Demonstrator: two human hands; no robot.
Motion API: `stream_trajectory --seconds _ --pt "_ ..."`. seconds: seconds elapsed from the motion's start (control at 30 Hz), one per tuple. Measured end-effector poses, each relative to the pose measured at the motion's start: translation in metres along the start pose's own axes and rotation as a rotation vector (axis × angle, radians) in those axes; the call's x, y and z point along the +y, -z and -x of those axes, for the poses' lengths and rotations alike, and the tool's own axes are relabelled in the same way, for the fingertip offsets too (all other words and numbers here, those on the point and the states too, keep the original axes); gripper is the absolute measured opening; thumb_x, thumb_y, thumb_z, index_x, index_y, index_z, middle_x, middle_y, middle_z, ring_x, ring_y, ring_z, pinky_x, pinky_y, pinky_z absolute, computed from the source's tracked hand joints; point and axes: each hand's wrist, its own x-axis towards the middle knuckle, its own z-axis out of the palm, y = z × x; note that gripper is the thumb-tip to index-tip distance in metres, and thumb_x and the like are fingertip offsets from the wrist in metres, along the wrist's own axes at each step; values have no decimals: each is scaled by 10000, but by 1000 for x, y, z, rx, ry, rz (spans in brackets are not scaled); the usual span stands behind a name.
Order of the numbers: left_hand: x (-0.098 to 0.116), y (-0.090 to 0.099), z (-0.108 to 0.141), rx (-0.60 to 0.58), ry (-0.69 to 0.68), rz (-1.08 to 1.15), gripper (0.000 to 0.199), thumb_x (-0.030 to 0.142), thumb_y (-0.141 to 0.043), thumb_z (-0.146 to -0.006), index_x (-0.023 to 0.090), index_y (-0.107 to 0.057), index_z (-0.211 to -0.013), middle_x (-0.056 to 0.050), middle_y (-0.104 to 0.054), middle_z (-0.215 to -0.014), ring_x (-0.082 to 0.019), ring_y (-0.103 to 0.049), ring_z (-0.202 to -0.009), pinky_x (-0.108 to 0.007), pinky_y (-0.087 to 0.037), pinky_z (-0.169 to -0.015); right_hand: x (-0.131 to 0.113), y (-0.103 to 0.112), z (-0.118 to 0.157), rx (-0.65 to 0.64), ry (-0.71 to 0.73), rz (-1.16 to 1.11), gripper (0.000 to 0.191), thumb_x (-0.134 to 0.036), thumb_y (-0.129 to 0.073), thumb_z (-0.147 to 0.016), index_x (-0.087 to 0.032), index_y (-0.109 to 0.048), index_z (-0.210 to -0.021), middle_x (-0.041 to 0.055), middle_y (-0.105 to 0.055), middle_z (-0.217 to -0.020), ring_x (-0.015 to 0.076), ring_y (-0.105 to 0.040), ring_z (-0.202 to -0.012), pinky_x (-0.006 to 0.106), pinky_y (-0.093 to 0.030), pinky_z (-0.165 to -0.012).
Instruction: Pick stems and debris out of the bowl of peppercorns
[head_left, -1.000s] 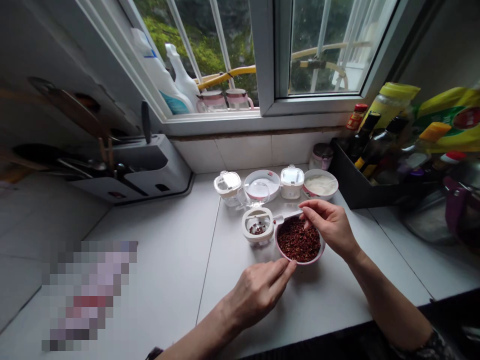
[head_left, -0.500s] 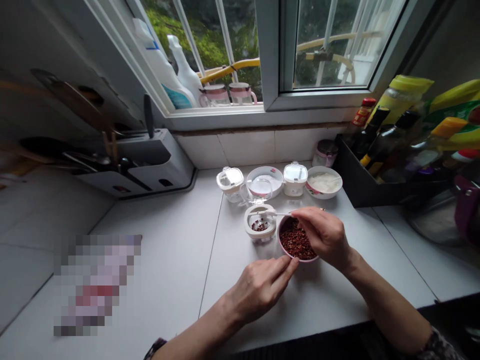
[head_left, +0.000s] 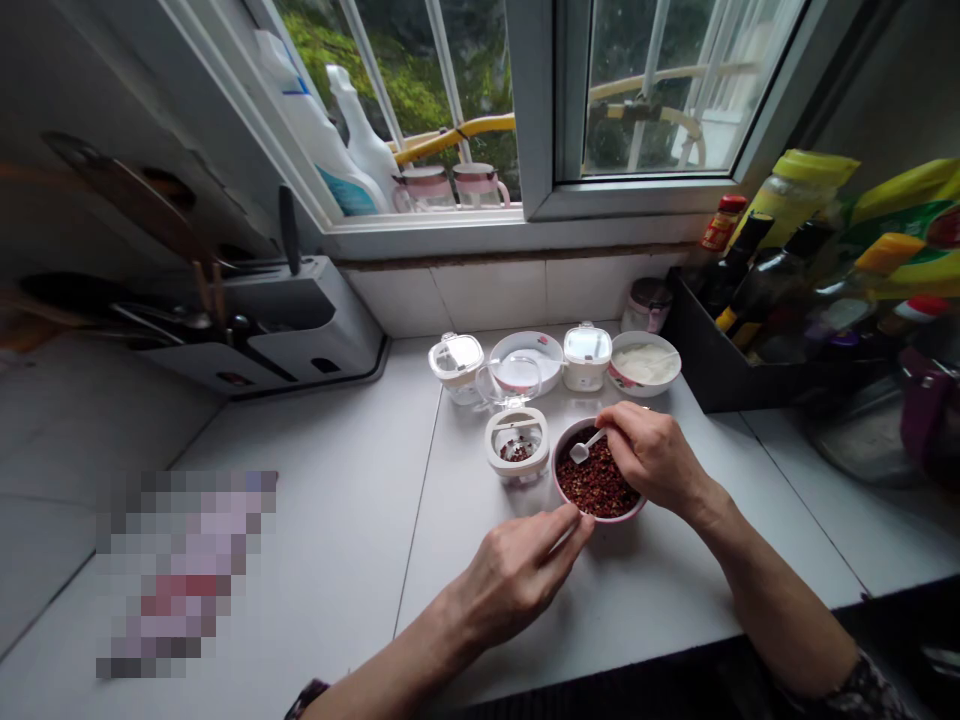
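My right hand [head_left: 664,460] is closed on the handle of a small white spoon [head_left: 580,453]. The spoon's bowl is over the reddish-brown peppercorns [head_left: 600,490] that fill a pink-rimmed bowl [head_left: 616,519]. With its fingertips, my left hand [head_left: 514,575] grips the near left rim of that bowl. Just left of the bowl stands a seasoning jar [head_left: 495,462], its clear lid flipped up at the back. A small amount of peppercorns lies inside it. Part of the bowl's right side is hidden by my right hand.
Behind stand two closed seasoning jars [head_left: 456,362], a flowered bowl of white grains [head_left: 551,350] and a bowl of whitish powder or flakes [head_left: 643,366]. A dark box of bottles [head_left: 739,370] is at right, a grey utensil holder [head_left: 345,340] at left.
My right hand has drawn the spoon from above the open jar rightward, over the peppercorn bowl. My left hand stays at the bowl's rim. The view has shifted slightly.
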Motion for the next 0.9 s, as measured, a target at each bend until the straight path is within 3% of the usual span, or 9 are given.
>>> stream_trajectory --seconds 0.43,0.7,0.9 --pt "0 0 0 0 -14 -12 243 56 -455 -956 56 -601 -1149 -153 -698 -997 -175 -700 -759 -252 -593 -587 -2 -2 -2 -8 -109 -212 194 -127 -439 -864 -189 -616 -815 46 -693 -783 171 -635 -711 281 -476 -686" --pt "0 -1 3 -11 -7 -10 289 72 -458 -960 80 -572 -1226 -142 -700 -1000 -171 -706 -797 -246 -605 -635 1 0 -3 2 -254 -314 193 -162 -457 -844 -190 -640 -787 14 -685 -720 160 -622 -660 273 -466 -668" --pt "0 -2 2 3 -12 -20 259 63 -466 -955 70 -594 -1180 -147 -702 -997 -169 -705 -778 -252 -611 -620 0 -3 -3 -15 -265 -330 198 -169 -466 -827 -195 -657 -782 16 -691 -721 163 -624 -666 272 -466 -665"
